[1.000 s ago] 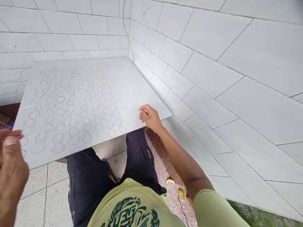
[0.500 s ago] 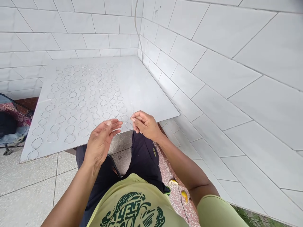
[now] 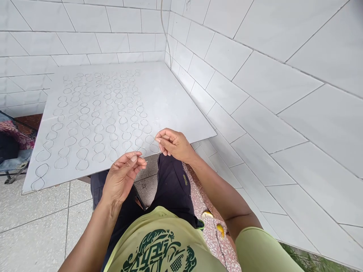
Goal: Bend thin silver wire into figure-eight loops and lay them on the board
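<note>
A large white board (image 3: 176, 109) lies flat over my knees, covered with several rows of thin figure-eight wire loops (image 3: 98, 117). My right hand (image 3: 172, 144) hovers at the board's near edge, fingers pinched together on a thin wire piece I can barely make out. My left hand (image 3: 122, 174) is just below the board's edge, palm up, thumb and fingers pinched on a short, fine bit of wire (image 3: 145, 161). The two hands are a little apart.
White tiled walls (image 3: 255, 87) enclose the board at the back and right. A thin cable (image 3: 166, 34) hangs down the corner. Bags and fabric (image 3: 13, 145) lie on the floor at far left. Speckled floor tiles (image 3: 34, 226) spread below.
My left hand came in from the far left to meet the right hand, and the two have now drawn slightly apart. The right hand pulled back from the board surface to its edge.
</note>
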A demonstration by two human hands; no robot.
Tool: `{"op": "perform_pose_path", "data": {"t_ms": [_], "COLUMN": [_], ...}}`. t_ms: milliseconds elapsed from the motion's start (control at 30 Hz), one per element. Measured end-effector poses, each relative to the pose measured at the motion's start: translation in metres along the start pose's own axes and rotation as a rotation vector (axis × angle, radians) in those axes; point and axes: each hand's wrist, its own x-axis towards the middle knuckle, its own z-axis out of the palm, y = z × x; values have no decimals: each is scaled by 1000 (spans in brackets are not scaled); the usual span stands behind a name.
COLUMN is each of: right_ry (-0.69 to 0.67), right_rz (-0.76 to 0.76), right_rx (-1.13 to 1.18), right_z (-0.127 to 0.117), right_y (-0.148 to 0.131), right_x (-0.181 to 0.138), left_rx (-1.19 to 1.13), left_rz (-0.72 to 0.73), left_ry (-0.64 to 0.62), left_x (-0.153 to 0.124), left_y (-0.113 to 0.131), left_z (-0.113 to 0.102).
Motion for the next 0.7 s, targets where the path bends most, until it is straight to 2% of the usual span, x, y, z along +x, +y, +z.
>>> {"op": "perform_pose_path", "data": {"t_ms": [233, 433, 567, 700], "right_ry": [8, -98, -213, -318], "right_rz": [10, -19, -30, 8], "right_rx": [-38, 4, -5, -103], "right_z": [-6, -9, -10, -8], "right_y": [-4, -12, -17, -22], "right_x": [5, 18, 27, 31], "left_rx": [-22, -43, -12, 79], "left_rz": [37, 17, -29, -6], "left_ry": [-84, -172, -142, -88], "left_x": [-8, -12, -11, -6], "left_y": [-8, -20, -27, -23], "left_z": [-4, -4, -4, -5]}}
